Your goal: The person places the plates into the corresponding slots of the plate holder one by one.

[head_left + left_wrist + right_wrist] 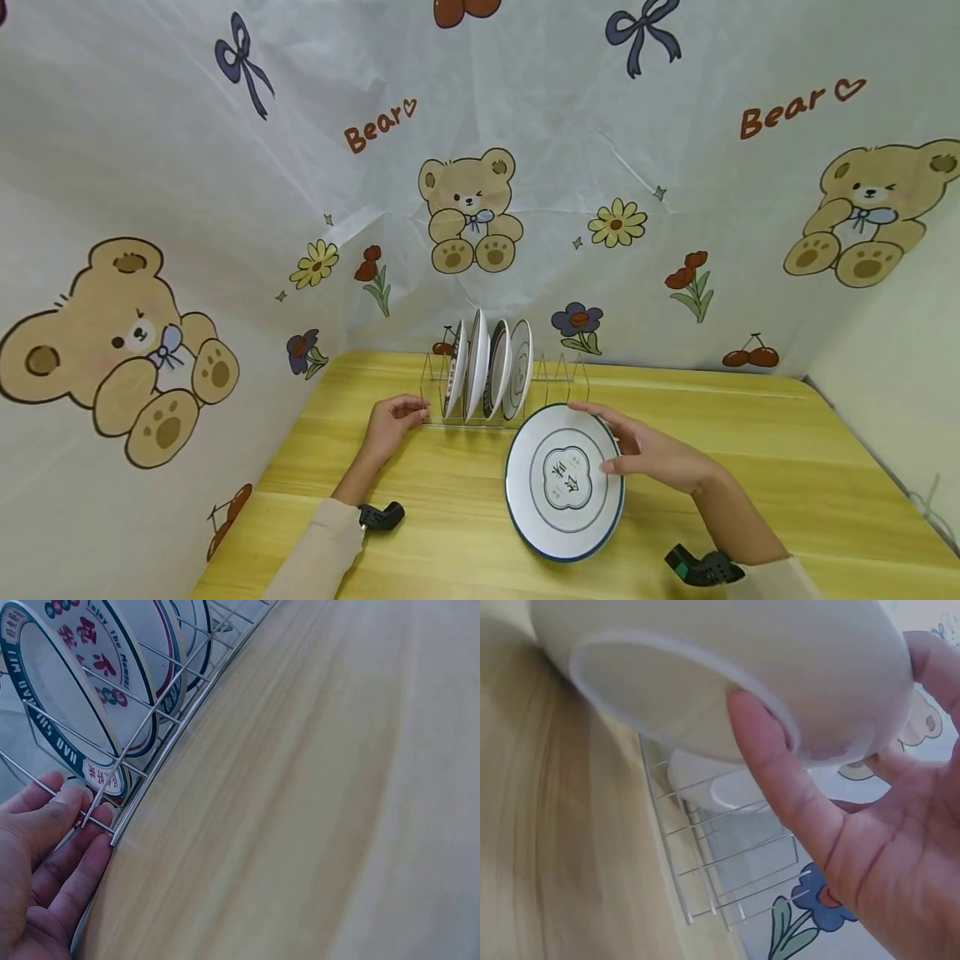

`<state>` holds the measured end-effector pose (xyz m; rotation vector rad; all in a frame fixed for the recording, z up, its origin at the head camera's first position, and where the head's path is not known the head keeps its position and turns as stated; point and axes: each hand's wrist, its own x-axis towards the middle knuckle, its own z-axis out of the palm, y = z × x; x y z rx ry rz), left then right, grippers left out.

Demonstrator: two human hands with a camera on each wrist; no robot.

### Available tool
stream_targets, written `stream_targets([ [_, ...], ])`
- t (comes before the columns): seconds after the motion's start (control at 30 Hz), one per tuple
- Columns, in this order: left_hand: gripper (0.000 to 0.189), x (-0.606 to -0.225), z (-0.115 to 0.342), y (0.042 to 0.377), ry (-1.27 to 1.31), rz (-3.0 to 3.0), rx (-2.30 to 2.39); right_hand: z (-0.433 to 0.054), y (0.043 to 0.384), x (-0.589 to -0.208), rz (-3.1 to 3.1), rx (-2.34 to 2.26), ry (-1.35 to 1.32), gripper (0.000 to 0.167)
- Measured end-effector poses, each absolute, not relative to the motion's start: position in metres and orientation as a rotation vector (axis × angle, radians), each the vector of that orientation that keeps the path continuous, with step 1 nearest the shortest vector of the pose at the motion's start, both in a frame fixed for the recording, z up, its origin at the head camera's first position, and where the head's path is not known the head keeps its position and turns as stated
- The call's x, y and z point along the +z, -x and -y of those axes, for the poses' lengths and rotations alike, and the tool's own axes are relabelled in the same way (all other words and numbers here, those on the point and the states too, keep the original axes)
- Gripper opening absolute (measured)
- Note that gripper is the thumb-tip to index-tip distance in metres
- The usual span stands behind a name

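In the head view, my right hand (656,454) grips a round white plate (566,533) by its right side. The plate has a blue rim and a printed centre, and it tilts with its face towards me, in front of the rack. Its pale underside (667,697) shows in the right wrist view, with one digit pressed against it. At the left end of the wire dish rack (152,778), my left hand (393,425) pinches the rack's end wire. Several plates (519,375) stand on edge in the rack, some with printed faces.
The wooden table (420,533) runs back to a white cloth (555,167) printed with bears, bows and flowers. To the right of the standing plates are rack slots with bare wires. A white wall (900,367) borders the right side.
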<state>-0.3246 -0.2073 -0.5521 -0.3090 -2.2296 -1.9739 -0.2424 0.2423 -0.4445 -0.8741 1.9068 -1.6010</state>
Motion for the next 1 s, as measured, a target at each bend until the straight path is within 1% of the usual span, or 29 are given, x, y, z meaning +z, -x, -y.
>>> stream_targets([
  [0.2, 0.014, -0.549, 0.208, 0.326, 0.300, 2.242, -1.969, -0.246, 0.241, -0.435, -1.924, -1.645, 0.832, 0.073],
  [0.43, 0.014, -0.551, 0.209, 0.327, 0.300, 2.236, -1.990, -0.254, 0.237, -0.423, -1.995, -1.683, 0.652, 0.070],
  [0.6, 0.013, -0.552, 0.207, 0.325, 0.302, 2.230, -1.978, -0.258, 0.235, -0.414, -2.057, -1.697, 0.586, 0.070],
  [0.77, 0.014, -0.551, 0.207, 0.326, 0.321, 2.231, -1.980, -0.260, 0.227, -0.401, -2.151, -1.729, 0.558, 0.072],
  [1.0, 0.015, -0.552, 0.209, 0.326, 0.313, 2.240, -1.994, -0.258, 0.220, -0.390, -2.296, -1.768, 0.592, 0.074],
])
